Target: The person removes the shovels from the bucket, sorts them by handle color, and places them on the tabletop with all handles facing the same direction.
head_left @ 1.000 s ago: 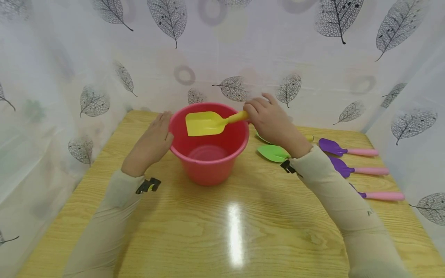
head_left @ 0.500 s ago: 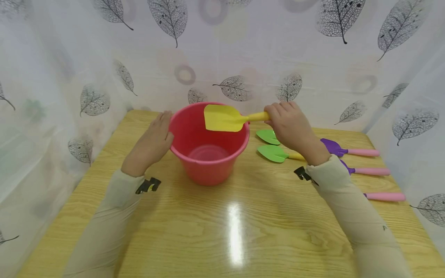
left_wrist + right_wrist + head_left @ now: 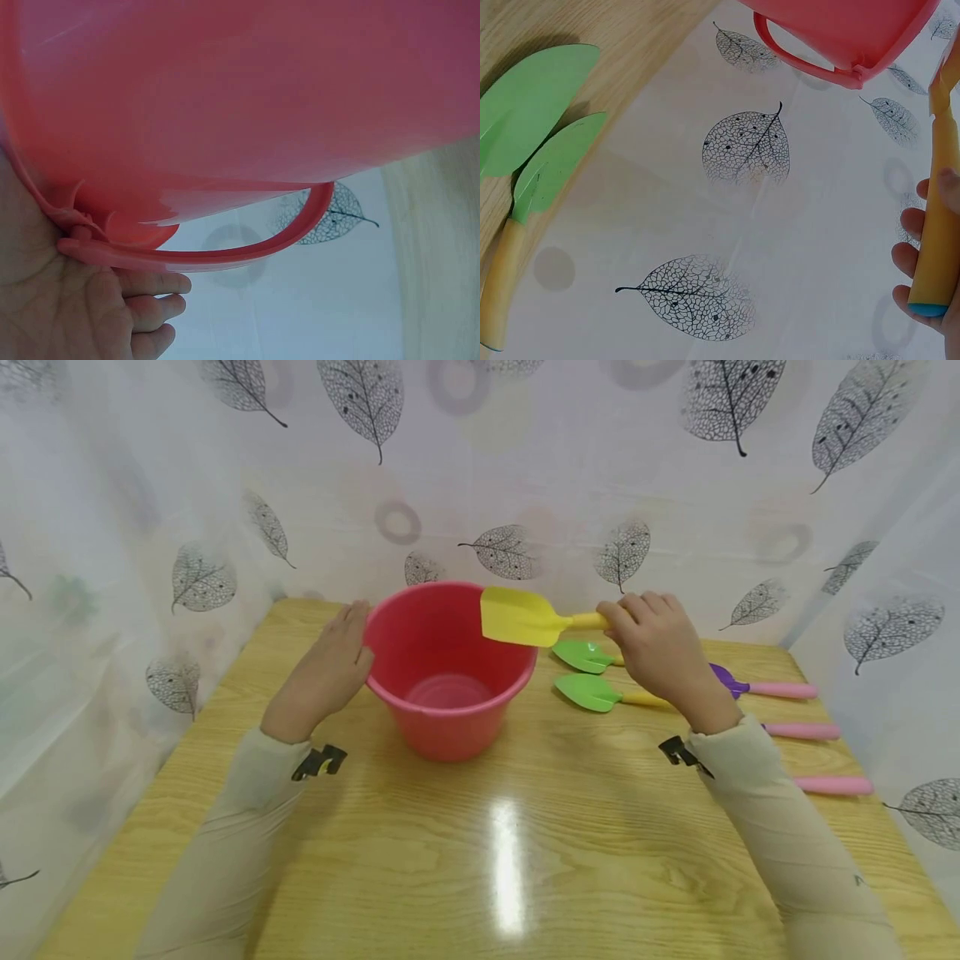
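Note:
A pink-red bucket (image 3: 450, 727) stands upright on the wooden table. My left hand (image 3: 322, 672) rests against its left rim with fingers extended; in the left wrist view the palm touches the rim beside the bucket's handle (image 3: 217, 260). My right hand (image 3: 663, 647) grips a yellow toy shovel (image 3: 521, 617) by its handle, the fingers wrapped round it in the right wrist view. The shovel is held level, its blade pointing left and overlapping the bucket's right rim in the head view. Below the right hand lie two green trowels with yellow handles, the nearer trowel (image 3: 591, 692) and the farther trowel (image 3: 581, 656).
Several purple shovels with pink handles lie at the table's right side, such as the front pink handle (image 3: 832, 785); the right forearm partly covers them. A white leaf-print curtain (image 3: 480, 468) hangs behind and at both sides of the wooden table (image 3: 405, 860).
My right hand has carried the yellow shovel rightward, from over the bucket's inside to its right rim. The two green trowels show more fully. My left hand and the bucket have stayed put.

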Available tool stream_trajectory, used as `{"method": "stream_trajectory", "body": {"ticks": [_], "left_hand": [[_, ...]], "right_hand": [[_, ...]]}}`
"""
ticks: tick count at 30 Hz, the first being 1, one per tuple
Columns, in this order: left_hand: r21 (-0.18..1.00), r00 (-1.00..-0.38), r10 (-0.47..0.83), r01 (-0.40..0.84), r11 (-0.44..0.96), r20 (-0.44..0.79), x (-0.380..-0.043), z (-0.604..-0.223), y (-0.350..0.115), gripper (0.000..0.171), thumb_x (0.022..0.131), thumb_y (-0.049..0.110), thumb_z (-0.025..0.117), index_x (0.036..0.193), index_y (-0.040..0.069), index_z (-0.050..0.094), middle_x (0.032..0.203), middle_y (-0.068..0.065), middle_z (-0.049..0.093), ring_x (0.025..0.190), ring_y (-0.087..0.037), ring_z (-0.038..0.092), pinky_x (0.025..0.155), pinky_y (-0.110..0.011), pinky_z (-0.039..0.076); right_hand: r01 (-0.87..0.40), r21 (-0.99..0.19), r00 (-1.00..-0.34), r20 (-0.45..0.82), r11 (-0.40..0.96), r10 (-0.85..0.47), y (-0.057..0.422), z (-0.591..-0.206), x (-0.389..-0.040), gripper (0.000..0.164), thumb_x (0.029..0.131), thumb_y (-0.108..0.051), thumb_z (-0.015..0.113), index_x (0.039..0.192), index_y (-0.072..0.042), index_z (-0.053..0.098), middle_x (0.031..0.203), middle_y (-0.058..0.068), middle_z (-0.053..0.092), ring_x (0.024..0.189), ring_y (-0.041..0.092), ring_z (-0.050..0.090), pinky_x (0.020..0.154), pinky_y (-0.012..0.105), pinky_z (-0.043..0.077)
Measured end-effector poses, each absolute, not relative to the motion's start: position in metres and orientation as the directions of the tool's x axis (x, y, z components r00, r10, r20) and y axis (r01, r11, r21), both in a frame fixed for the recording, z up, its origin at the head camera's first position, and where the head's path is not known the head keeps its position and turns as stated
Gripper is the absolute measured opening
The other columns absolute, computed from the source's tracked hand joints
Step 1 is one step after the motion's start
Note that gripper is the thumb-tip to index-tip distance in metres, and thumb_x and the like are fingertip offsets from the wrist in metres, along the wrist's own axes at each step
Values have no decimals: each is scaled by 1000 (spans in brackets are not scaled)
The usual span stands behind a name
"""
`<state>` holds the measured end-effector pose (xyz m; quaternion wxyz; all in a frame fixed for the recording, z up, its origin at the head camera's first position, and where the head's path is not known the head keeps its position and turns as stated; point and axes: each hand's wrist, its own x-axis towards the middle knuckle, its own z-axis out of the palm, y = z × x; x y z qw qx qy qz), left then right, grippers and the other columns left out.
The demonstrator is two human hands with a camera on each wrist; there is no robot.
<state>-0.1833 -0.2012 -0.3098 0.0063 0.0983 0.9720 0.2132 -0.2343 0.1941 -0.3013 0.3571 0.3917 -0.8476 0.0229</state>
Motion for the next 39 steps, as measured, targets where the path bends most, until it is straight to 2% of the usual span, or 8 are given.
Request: {"method": "stream_trajectory", "body": {"ticks": [2,8,14,17,39], "left_hand": [[415,-981,193,188,890,29,-183,-309,-201,62,96,17,27,150,-1,4,158,-19,5,147,-34,1,119,-51,8],[419,-981,192,187,889,30,-183,-310,-201,62,96,17,27,150,-1,4,158,-19,5,147,-34,1,119,-51,7],[422,-982,188,180,889,22,-185,-311,-201,62,96,18,26,151,1,3,159,-17,4,147,-33,0,119,-51,7],[422,-982,190,182,888,23,-185,-312,-201,62,96,18,26,151,1,2,159,-17,4,147,-33,0,119,-51,7],[423,-982,189,180,888,20,-184,-310,-200,61,96,17,26,150,0,3,158,-18,5,147,-34,0,119,-51,6]], "right_hand": [[-673,243,-445,622,698,-645,198,-303,-232,36,102,-29,32,104,-1,56,81,16,57,69,34,51,64,44,42],[-665,236,-474,599,708,-645,210,-308,-227,31,101,-24,37,108,0,56,84,18,59,72,36,54,61,43,43],[-663,230,-474,607,712,-638,220,-314,-224,48,103,-33,24,109,1,57,87,18,61,73,35,56,61,44,46],[-662,229,-471,612,713,-635,224,-315,-222,52,103,-34,21,107,3,57,88,19,61,73,36,57,60,45,46],[-651,217,-502,596,728,-626,250,-334,-212,50,103,-34,23,103,3,56,91,19,61,76,37,58,60,46,43]]}}
